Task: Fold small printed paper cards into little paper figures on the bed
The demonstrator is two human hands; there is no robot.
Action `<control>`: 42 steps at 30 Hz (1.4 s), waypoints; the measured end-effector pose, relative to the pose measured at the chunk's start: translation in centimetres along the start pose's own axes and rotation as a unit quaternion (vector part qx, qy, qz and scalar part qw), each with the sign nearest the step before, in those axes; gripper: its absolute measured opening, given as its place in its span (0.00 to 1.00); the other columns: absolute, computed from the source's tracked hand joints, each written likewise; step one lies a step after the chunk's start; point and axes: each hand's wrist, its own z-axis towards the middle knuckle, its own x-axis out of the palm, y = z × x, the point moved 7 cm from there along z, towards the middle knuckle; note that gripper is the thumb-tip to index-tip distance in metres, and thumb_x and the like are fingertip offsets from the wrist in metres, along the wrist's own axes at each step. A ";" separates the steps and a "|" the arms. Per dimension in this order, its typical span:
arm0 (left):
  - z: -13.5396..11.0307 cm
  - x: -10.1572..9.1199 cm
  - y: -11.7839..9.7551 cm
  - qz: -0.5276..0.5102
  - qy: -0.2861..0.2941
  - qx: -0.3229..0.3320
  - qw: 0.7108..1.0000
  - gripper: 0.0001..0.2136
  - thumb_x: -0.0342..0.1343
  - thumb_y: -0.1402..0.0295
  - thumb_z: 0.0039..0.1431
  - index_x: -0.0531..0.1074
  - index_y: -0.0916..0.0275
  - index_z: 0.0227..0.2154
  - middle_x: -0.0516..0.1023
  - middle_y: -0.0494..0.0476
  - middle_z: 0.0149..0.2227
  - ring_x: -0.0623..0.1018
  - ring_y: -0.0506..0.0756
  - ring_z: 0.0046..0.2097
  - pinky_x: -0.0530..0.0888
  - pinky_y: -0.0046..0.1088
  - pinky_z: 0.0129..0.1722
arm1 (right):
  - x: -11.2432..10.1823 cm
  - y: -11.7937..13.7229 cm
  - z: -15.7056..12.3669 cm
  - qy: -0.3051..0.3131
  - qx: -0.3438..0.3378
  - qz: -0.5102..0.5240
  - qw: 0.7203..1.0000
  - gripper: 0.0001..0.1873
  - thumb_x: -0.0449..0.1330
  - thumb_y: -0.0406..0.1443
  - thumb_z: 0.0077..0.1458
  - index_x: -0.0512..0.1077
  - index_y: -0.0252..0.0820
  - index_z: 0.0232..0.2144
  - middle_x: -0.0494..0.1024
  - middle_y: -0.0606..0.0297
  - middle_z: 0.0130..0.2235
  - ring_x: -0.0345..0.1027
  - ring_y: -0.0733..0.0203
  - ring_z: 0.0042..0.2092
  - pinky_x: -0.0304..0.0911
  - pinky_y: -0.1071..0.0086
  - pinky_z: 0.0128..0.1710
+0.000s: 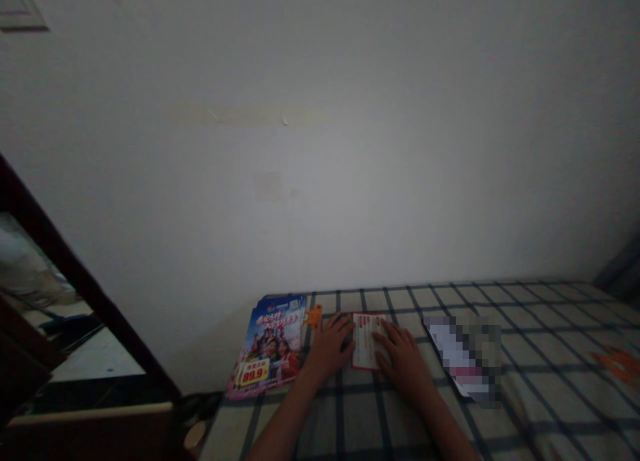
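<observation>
A small white leaflet with a red border and red print (365,348) lies flat on the checked bed cover (360,414). My left hand (331,344) rests at its left edge, fingers stretched out and pointing away from me. Over the leaflet's right side lies my right hand (397,353), its fingers spread and laid flat. To the left of my left hand is a stack of colourful printed flyers (273,348), marked 89.9 in red on yellow.
A phone-like flat object (457,361), partly blurred out, lies right of my right hand. A pale wall (380,181) rises behind the bed. At the left stand a dark-framed mirror (90,281) and a wooden edge (95,414). Orange figures mark the cover.
</observation>
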 end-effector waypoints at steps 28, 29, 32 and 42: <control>0.7 0.1 -0.4 0.011 0.002 0.017 1.000 0.20 0.50 0.61 0.64 0.65 0.45 0.59 0.66 0.47 0.65 0.57 0.61 0.68 0.48 0.59 0.67 | 0.3 -0.5 0.2 0.028 0.013 0.013 0.999 0.23 0.53 0.44 0.61 0.68 0.56 0.58 0.64 0.64 0.65 0.54 0.49 0.66 0.47 0.46 0.66; 0.7 0.1 -0.4 0.012 0.001 0.019 1.000 0.20 0.50 0.61 0.65 0.65 0.45 0.59 0.66 0.47 0.65 0.57 0.61 0.68 0.47 0.60 0.67 | 0.3 -0.5 0.2 0.028 0.012 0.014 0.999 0.23 0.53 0.45 0.61 0.68 0.56 0.58 0.64 0.64 0.65 0.54 0.49 0.66 0.47 0.46 0.66; 0.6 0.0 -0.4 0.016 0.000 0.026 1.000 0.20 0.50 0.59 0.65 0.65 0.45 0.60 0.66 0.47 0.65 0.57 0.61 0.68 0.45 0.60 0.67 | 0.3 -0.5 0.3 0.026 0.009 0.016 1.000 0.23 0.53 0.45 0.61 0.68 0.55 0.58 0.64 0.64 0.65 0.54 0.49 0.66 0.47 0.46 0.66; 0.7 0.3 -0.4 0.030 0.005 0.024 0.999 0.21 0.50 0.59 0.65 0.65 0.45 0.60 0.65 0.49 0.65 0.57 0.61 0.68 0.46 0.60 0.67 | 0.0 -2.1 1.4 0.036 0.012 0.069 0.997 0.22 0.45 0.40 0.65 0.74 0.56 0.52 0.69 0.67 0.62 0.60 0.54 0.62 0.55 0.52 0.63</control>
